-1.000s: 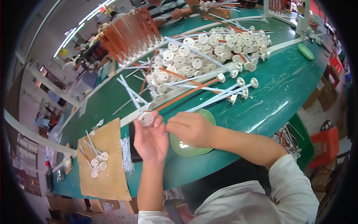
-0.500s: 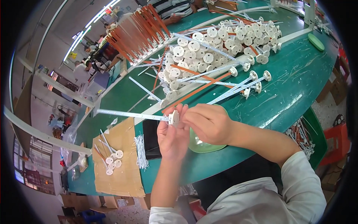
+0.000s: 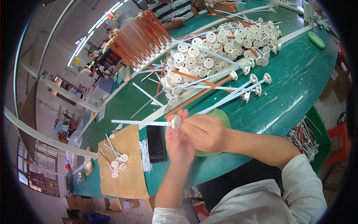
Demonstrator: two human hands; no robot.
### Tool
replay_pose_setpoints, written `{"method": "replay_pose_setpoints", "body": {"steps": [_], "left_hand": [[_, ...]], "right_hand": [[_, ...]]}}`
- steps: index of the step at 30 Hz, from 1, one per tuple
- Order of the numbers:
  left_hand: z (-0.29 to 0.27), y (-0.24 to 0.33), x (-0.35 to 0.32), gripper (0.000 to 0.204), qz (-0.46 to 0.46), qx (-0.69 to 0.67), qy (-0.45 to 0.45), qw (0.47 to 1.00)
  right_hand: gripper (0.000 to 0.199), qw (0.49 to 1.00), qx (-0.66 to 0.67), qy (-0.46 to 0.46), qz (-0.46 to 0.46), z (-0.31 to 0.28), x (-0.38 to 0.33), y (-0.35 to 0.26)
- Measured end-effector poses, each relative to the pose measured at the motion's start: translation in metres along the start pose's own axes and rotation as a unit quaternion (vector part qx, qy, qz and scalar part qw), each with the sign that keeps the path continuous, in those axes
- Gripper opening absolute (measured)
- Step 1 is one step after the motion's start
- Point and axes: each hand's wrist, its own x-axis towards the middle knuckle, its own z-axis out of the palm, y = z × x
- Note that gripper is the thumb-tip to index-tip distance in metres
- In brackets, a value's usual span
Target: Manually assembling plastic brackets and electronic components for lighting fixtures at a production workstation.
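Note:
In my left hand (image 3: 179, 147) is a white LED strip (image 3: 143, 123) with a round white base (image 3: 176, 123). The strip points left, almost level, and my fingers and thumb close around the base. My right hand (image 3: 209, 133) presses its bent fingertips together against the right face of that base. Whatever those fingertips pinch is hidden. Under the hands, a light green dish (image 3: 223, 117) rests on the table, partly covered by my right hand.
A heap of white round bases with strips (image 3: 201, 61) fills the table's far side. Orange strips (image 3: 140, 37) stand upright behind it. Cardboard (image 3: 123, 183) with several pieces, white wires (image 3: 145, 156) and a black phone (image 3: 156, 143) lie at left. A green bin (image 3: 323, 143) stands at right.
The whole view has shifted a little, so the table appears further right. Both hands stay together at the round base, and the strip now lies more level.

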Motion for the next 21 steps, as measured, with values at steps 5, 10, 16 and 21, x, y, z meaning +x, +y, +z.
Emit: {"method": "replay_pose_setpoints", "body": {"steps": [5, 10, 16, 21], "left_hand": [[0.0062, -0.0002, -0.0012, 0.051, -0.002, 0.01, 0.045, 0.999], [0.0013, 0.0005, -0.0018, 0.045, 0.021, -0.007, -0.026, 0.999], [-0.0017, 0.0026, -0.0005, 0.048, 0.007, -0.022, 0.001, 1.0], [0.0044, 0.0014, 0.0003, 0.047, 0.002, 0.026, 0.01, 1.0]], "right_hand": [[0.02, 1.0, -0.007, 0.0, -0.011, 0.0048, -0.0001, -0.0015], [0.026, 0.998, 0.048, 0.035, 0.004, 0.0036, 0.0009, -0.0039], [0.022, 0.999, 0.021, 0.034, -0.009, 0.0088, -0.0008, -0.0026], [0.023, 0.999, 0.001, 0.035, 0.004, 0.0083, 0.0007, -0.0015]]}}
